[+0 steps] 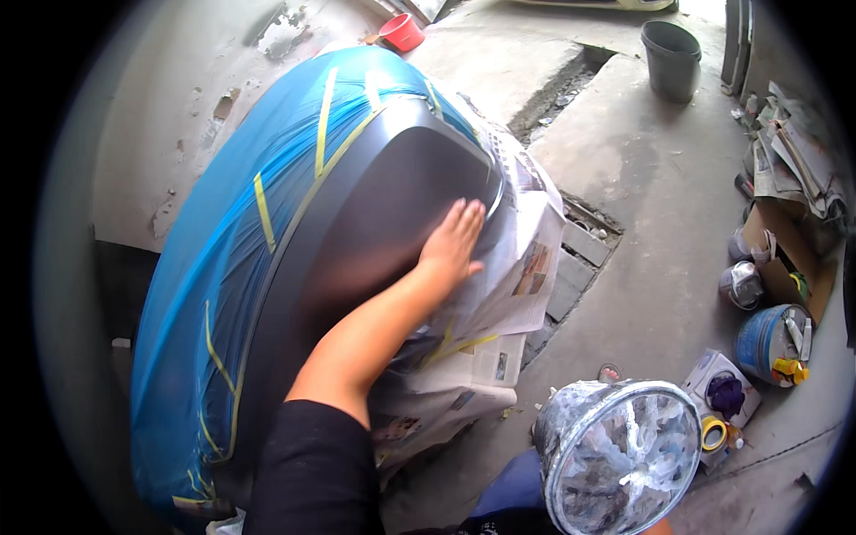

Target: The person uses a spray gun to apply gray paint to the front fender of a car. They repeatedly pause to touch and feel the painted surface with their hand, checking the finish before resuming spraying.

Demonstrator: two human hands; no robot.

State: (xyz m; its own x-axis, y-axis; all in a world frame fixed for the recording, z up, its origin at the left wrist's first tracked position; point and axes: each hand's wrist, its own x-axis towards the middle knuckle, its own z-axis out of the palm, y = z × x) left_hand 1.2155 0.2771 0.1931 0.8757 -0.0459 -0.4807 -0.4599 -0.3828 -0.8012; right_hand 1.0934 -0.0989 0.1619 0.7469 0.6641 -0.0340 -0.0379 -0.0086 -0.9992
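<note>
Grey panel [383,196] | our left hand [452,239] flat on it, grasping nothing visible | likely surface-checking | next: we'd need light, even touch

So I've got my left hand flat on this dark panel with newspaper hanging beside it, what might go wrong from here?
Your bare left hand could leave smudges or skin oil on the dark panel. The newspaper hangs loosely close to that hand, so a sideways sweep might snag or tear it. The open channel in the floor beyond could also trip anyone walking there.
</note>
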